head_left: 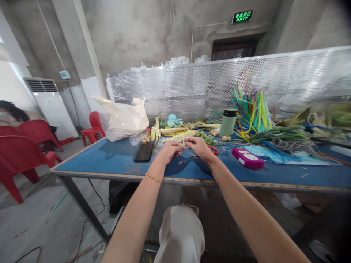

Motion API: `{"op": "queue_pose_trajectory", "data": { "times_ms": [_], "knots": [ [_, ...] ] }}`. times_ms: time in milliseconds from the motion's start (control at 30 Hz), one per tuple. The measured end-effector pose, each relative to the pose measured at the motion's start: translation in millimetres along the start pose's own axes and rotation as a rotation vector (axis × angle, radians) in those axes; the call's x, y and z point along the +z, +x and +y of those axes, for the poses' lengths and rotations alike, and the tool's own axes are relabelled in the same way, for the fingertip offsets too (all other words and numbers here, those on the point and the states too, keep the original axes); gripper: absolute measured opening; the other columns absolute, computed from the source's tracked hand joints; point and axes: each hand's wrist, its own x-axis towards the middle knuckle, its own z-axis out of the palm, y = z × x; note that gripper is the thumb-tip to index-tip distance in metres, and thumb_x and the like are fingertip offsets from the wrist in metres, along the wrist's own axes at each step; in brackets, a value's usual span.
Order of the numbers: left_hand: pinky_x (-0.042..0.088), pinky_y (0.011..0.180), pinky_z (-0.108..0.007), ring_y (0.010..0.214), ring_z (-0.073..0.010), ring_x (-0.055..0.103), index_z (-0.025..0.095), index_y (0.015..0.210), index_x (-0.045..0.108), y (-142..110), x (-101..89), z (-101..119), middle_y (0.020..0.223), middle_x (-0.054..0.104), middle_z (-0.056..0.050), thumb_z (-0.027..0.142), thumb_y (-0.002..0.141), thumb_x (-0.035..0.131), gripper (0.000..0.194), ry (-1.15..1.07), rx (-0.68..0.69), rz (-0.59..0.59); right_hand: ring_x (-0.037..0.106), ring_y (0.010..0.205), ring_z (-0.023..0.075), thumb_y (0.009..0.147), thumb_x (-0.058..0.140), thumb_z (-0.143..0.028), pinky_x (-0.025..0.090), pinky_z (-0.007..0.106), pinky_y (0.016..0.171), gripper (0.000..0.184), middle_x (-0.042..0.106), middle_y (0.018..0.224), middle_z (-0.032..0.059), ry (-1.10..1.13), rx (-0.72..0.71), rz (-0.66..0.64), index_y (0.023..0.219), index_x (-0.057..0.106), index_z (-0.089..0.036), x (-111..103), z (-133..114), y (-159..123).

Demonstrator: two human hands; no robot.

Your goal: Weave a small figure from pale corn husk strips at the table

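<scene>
"Behind the blue table (93,155), what is the largest thing that you see?"

"It is the grey wall (137,40), bare and stained. Before it runs a long metal panel (170,86), full of small holes, behind the far side of the table."

"And the table itself, how is it?"

"Its top is blue and rather crowded, with a pale edge and a dark metal frame below. To the left of it, on the grey floor (41,219), stand a white air conditioner (53,106) and several red chairs (24,157)."

"What lies upon the table, from big to small?"

"At the left end sits a cream-coloured bag (126,117). Toward the right rises a heap of coloured strips (255,109), blue, green and yellow. Just beside this heap a green bottle (228,124) with black lid stands upright. Nearer to the front edge are a purple box (248,157) and a black phone (144,151), partly blurred."

"And the two hands?"

"They are close together above the front part, between phone and box. The left hand (172,150) and the right hand (199,147) both have their fingertips pinched narrow on one thin pale strip (183,141). This strip is raised between them, over the table; its lower end I cannot tell."
</scene>
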Motion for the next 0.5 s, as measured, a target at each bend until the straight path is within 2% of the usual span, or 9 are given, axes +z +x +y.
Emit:
{"op": "queue_pose_trajectory", "data": {
  "times_ms": [100,200,333,500],
  "knots": [
    [0.031,0.048,-0.025,0.047,-0.0084,0.046,0.013,0.058,0.060,-1,0.6,0,0.053,0.056,-0.001,0.017,0.059,0.073,0.013,-0.006,-0.008,0.010,0.066,0.081,0.0210,0.076,0.053,-0.017,0.050,0.032,0.081,0.024,0.074,0.081,0.0047,-0.123,-0.030,0.008,0.082,0.075,-0.017,0,3,0],
    [0.030,0.048,-0.024,0.047,-0.0084,0.047,0.012,0.058,0.061,-1,0.6,0,0.052,0.054,0.000,0.015,0.058,0.071,0.010,0.007,-0.007,0.019,0.065,0.085,0.0207,0.078,0.051,-0.011,0.048,0.031,0.082,0.025,0.074,0.086,0.0062,-0.332,-0.122,0.035,0.082,0.075,-0.018,0,11,1],
    [0.030,0.047,-0.023,0.045,-0.0083,0.046,0.013,0.060,0.062,-1,-0.3,-1,0.051,0.054,0.001,0.016,0.058,0.070,0.009,0.041,0.001,0.013,0.063,0.089,0.0209,0.083,0.048,-0.009,0.045,0.030,0.082,0.027,0.071,0.091,0.0083,-0.540,-0.220,0.036,0.084,0.073,-0.019,0,18,-1],
    [0.028,0.046,-0.023,0.043,-0.0074,0.044,0.013,0.059,0.060,-1,-0.4,-2,0.049,0.054,0.001,0.015,0.058,0.069,0.009,0.069,0.001,0.000,0.059,0.085,0.0216,0.085,0.046,-0.009,0.042,0.029,0.076,0.025,0.068,0.085,0.0095,-0.707,-0.273,0.028,0.081,0.069,-0.018,-1,16,-3]
  ]
}}
